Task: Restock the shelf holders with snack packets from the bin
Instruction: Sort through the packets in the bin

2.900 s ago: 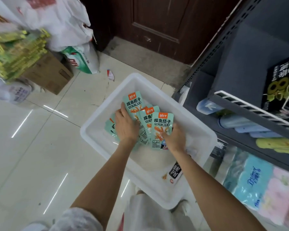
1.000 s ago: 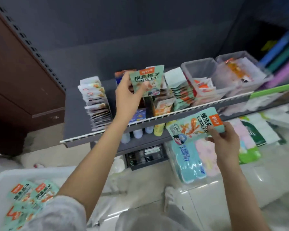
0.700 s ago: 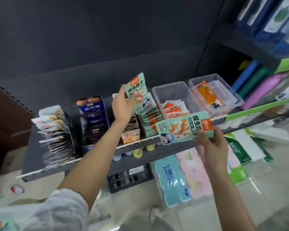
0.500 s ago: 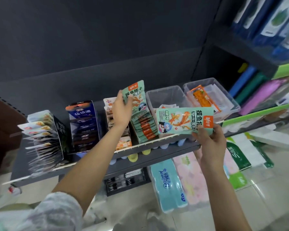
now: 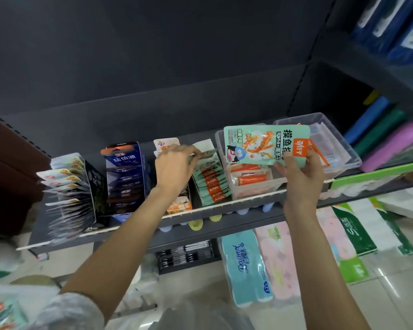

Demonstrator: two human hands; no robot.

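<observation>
Right hand grips packet; left hand seemingly at holder.

Mint-green snack packet, orange brand tab, cartoon figure and orange snack graphic on its face: held sideways in the air in front of the shelf, long axis horizontal, orange tab toward the right, gripped at its lower right corner. It overlaps the view of the clear bins behind.

Green packet holder on the shelf, just left of the clear bins: a front-to-back row of identical mint-green packets standing on edge, orange tabs showing. The far-end packet of the row is pinched at its top edge, partly hidden.

More mint-green packets lie at the near left edge, blurred; the bin itself cannot be made out.
</observation>
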